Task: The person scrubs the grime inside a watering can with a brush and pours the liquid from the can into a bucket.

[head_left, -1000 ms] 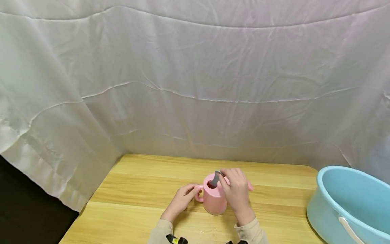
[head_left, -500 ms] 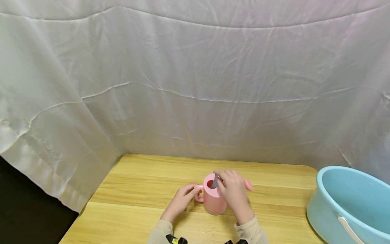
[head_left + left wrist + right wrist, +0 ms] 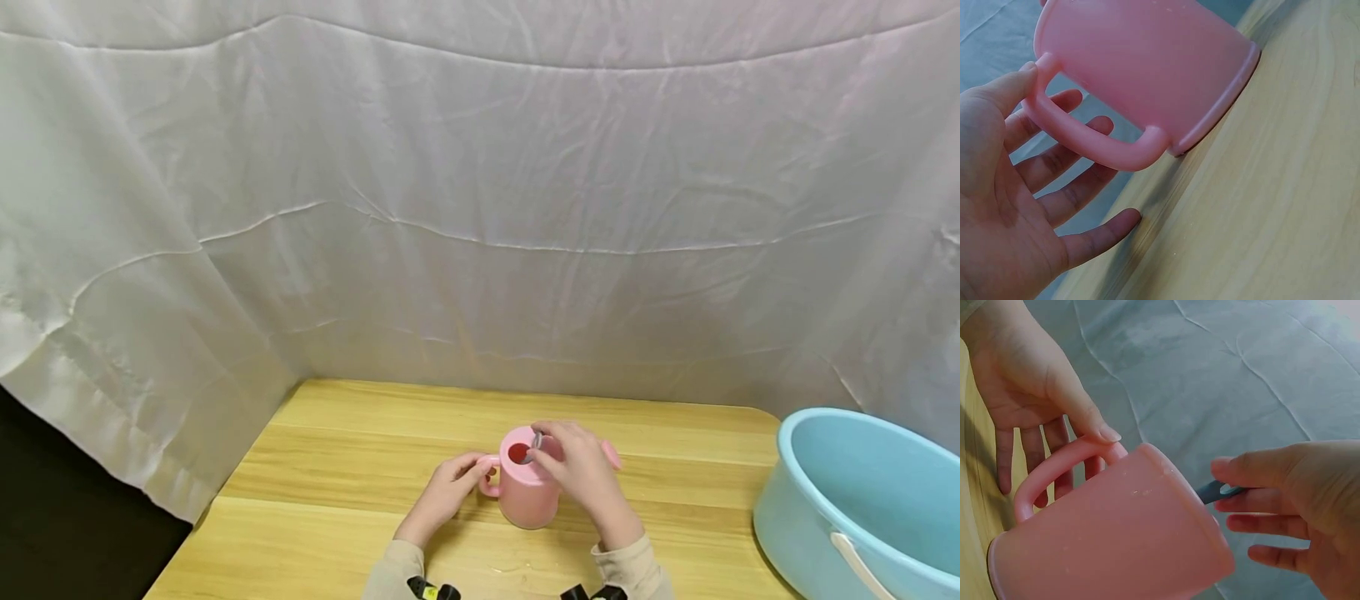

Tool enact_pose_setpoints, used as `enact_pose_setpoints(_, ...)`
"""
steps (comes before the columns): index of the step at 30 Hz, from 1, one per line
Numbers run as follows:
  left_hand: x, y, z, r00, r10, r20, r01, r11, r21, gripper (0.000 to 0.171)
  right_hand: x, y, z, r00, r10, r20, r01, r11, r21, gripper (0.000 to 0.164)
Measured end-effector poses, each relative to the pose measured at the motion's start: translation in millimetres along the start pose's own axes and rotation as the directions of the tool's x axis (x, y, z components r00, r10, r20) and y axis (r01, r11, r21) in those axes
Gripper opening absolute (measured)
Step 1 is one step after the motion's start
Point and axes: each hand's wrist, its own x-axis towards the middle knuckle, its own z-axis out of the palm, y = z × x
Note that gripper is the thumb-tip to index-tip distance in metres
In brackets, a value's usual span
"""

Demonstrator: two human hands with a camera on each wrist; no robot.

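Note:
A pink watering can (image 3: 528, 502) stands upright on the wooden table, its handle to the left and its round sprinkler head (image 3: 612, 455) to the right. My left hand (image 3: 446, 493) pinches the top of the can's handle (image 3: 1094, 140) between thumb and forefinger, the other fingers spread behind it. Over the can's top opening, my right hand (image 3: 588, 477) pinches a grey tool handle (image 3: 1211, 491) with a hole in its end. The tool's lower part is hidden inside the can, so its kind does not show. Inside the opening something red (image 3: 518, 452) is visible.
At the right stands a large light-blue bucket (image 3: 795, 517) with a white handle (image 3: 861, 565). A pale grey curtain (image 3: 480, 208) hangs behind and to the left of the table (image 3: 315, 492). Small wet marks (image 3: 517, 569) lie before the can.
My right hand has tilted and shifted the grey tool about in the opening, and its forearm has swung slightly right. The left hand and the watering can have stayed put.

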Motion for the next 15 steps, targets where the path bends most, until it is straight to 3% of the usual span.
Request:
enact_pose_setpoints(3, -0.7, 0.0, 0.1, 1.000, 0.001, -0.002, -0.001, 1.000, 0.000, 0.027, 0.2, 0.8, 0.1, 1.000, -0.021, -0.022, 0.021, 1.000, 0.023, 0.036)
enact_pose_setpoints(7, -0.9, 0.2, 0.3, 1.000, -0.005, -0.008, 0.005, 1.000, -0.001, 0.027, 0.8, -0.5, -1.4, 0.991, -0.077, -0.111, 0.078, 0.997, 0.012, 0.036)
enact_pose_setpoints(15, -0.8, 2.3, 0.0, 1.000, -0.007, -0.004, 0.007, 1.000, -0.010, 0.028, 4.7, -2.9, -9.4, 0.936, -0.242, -0.254, 0.247, 0.969, -0.013, 0.038)
